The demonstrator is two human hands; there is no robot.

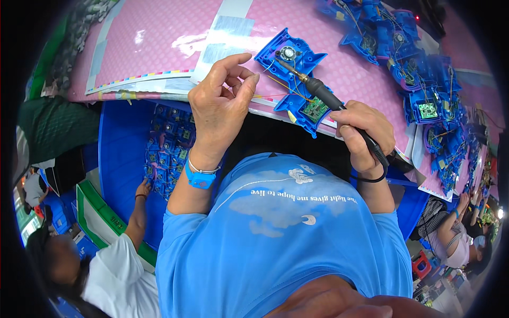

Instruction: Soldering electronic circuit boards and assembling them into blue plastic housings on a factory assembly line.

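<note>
Soldering iron [324,93] over blue casing [305,62], one o'clock
Our right hand [368,131] holds the iron; whether our curled left hand [221,98] pinches anything, we cannot tell. A slip could scorch the speaker [288,52].

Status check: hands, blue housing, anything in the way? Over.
Right hand gripping soldering iron. Left hand beside open blue housing, grip unclear. Iron hides part of housing; more housings at right.
</note>
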